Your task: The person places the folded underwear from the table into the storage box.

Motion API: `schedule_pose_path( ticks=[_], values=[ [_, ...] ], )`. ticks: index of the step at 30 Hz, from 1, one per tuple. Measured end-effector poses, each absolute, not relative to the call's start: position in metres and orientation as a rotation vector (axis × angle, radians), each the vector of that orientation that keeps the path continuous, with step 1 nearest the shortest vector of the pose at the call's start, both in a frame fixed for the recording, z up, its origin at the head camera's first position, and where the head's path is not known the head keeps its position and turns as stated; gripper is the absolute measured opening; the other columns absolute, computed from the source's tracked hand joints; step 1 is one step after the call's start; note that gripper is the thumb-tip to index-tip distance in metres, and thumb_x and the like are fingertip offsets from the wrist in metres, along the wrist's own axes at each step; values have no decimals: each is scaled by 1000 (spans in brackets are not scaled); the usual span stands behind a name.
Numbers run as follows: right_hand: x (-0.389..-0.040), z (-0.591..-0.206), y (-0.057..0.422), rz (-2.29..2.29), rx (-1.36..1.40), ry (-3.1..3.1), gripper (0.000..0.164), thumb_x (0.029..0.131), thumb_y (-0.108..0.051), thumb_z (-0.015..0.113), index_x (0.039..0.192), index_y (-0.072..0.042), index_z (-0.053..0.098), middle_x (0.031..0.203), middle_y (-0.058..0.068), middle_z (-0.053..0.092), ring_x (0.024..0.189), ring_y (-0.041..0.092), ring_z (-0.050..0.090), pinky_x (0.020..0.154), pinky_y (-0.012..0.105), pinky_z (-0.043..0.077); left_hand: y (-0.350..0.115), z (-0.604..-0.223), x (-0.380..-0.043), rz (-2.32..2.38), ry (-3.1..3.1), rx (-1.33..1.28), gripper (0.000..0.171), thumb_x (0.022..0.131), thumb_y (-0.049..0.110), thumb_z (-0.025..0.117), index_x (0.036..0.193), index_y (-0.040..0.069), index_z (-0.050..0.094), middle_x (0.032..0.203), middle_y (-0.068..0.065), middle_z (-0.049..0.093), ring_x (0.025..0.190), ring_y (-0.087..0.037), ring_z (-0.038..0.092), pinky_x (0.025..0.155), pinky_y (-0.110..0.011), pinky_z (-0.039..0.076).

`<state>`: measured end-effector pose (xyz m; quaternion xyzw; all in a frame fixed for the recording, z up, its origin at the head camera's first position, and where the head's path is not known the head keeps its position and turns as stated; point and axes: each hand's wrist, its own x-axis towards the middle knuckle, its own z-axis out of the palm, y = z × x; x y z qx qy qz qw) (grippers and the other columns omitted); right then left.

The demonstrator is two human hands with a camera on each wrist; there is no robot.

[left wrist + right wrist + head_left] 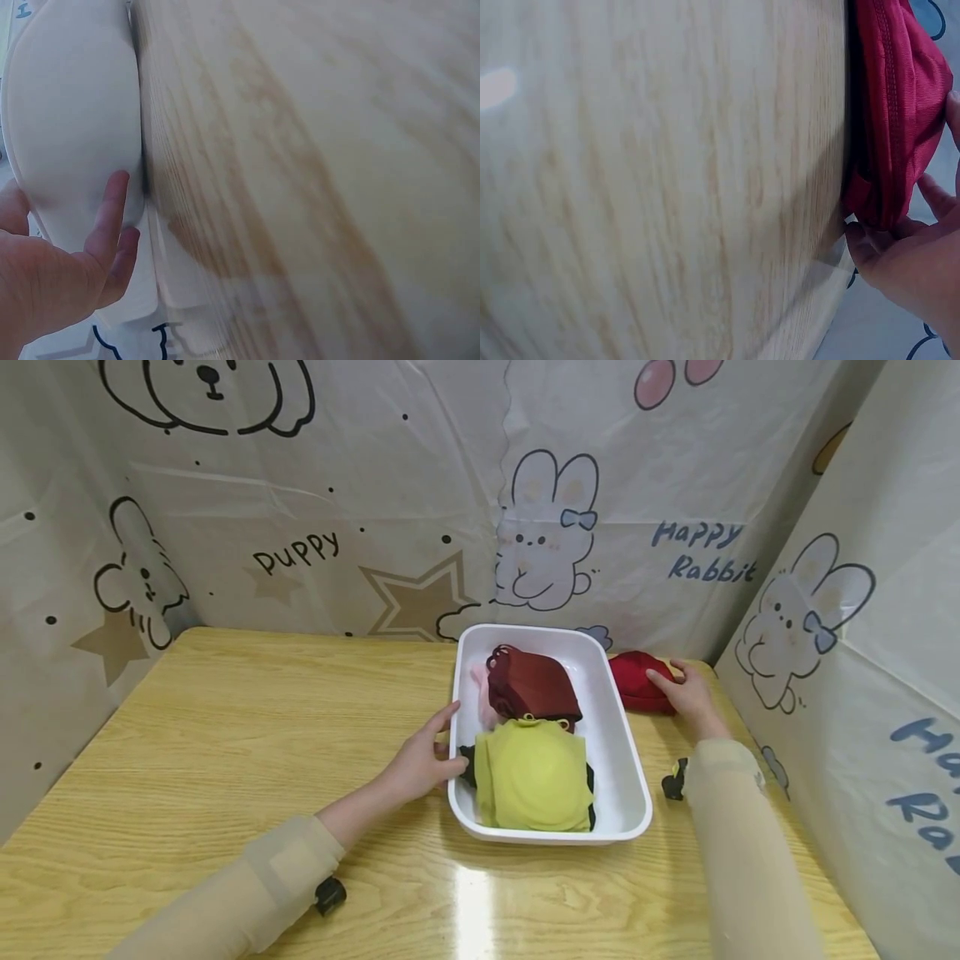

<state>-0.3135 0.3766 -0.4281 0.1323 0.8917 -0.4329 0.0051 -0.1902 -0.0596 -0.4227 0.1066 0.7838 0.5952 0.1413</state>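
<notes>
My left hand (pixel 420 762) grips the left side of a white plastic tub (pixel 636 777), thumb over the rim and fingers along the outer wall (pixel 75 112). Inside the tub, a folded yellow cloth garment (pixel 534 777) with a rounded cup shape lies at the near end, over something black. Behind it sits a dark red folded garment (pixel 536 681) with thin straps, beside a strip of pale pink cloth (pixel 482 689). Right of the tub, my right hand (pixel 688 693) holds the end of a red cloth pouch (pixel 637 681), whose stitched edge (pixel 889 112) rests by the tabletop.
The wood-grain table (pixel 262 718) extends left and in front of the tub. Cartoon-printed sheeting (pixel 420 485) hangs along the back and both sides, close behind the tub and the pouch. A black wrist device (pixel 330 895) is on each sleeve.
</notes>
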Motion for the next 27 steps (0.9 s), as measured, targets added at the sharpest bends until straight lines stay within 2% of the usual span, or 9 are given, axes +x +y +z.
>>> schedule_pose_path(
  ticks=[8,16,27],
  values=[
    [-317,-431,377,-1319,467,2719,95,88,-55,55,151,-3,6,150,32,16,135,45,25,111,52,26,-60,-422,-190,1709,2267,299,88,81,2,65,152,25,19,148,-14,33,115,-36,55,58,-33,57],
    [-316,-433,372,-1347,455,2767,88,88,-39,62,149,0,12,144,35,27,129,44,35,108,49,32,-59,-423,-190,1708,2275,300,88,81,3,66,152,24,18,148,-14,33,115,-36,55,59,-33,57],
    [-316,-436,369,-1536,597,2711,85,86,-25,69,152,-14,16,145,27,30,126,37,36,107,46,35,-59,-422,-190,1704,2274,293,88,81,3,66,152,25,19,149,-12,33,116,-36,55,59,-32,58]
  ],
)
